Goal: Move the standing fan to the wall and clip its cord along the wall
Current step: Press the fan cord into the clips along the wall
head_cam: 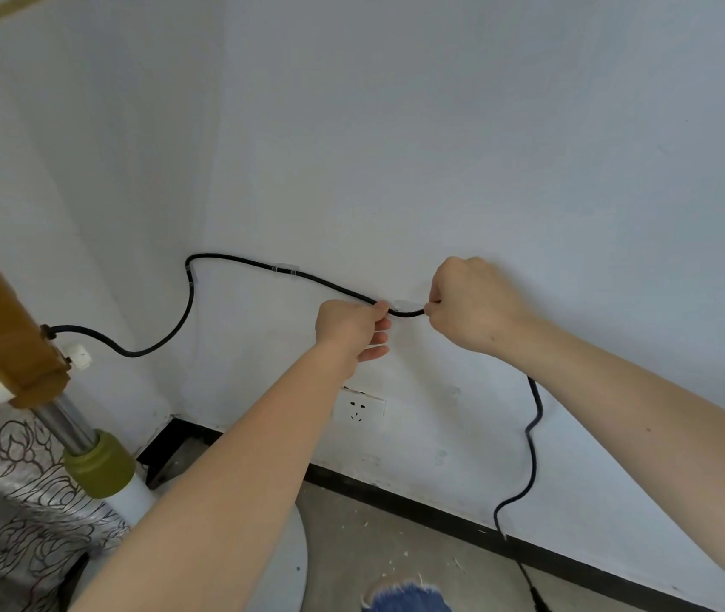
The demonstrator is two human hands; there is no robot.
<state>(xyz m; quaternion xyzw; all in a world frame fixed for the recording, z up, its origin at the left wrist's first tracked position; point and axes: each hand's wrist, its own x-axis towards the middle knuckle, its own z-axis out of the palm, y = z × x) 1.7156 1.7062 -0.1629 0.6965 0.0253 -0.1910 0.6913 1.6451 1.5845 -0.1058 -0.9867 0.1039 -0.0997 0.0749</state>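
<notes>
The standing fan (7, 329) stands at the left by the wall corner, with its brown body, metal pole and olive collar. Its black cord (237, 261) leaves the body, loops up the white wall (440, 148) and runs right through two clear clips (287, 269). My left hand (349, 331) pinches the cord just left of a third clear clip (407, 305). My right hand (468, 302) grips the cord on the clip's right side. The cord's remaining length hangs below my right forearm down to the floor.
A white wall socket (359, 409) sits below my left hand. A black skirting board (418, 507) runs along the wall's foot. The fan's white round base (290, 567) rests on the grey floor. A flower-patterned cloth (2, 501) lies at the lower left.
</notes>
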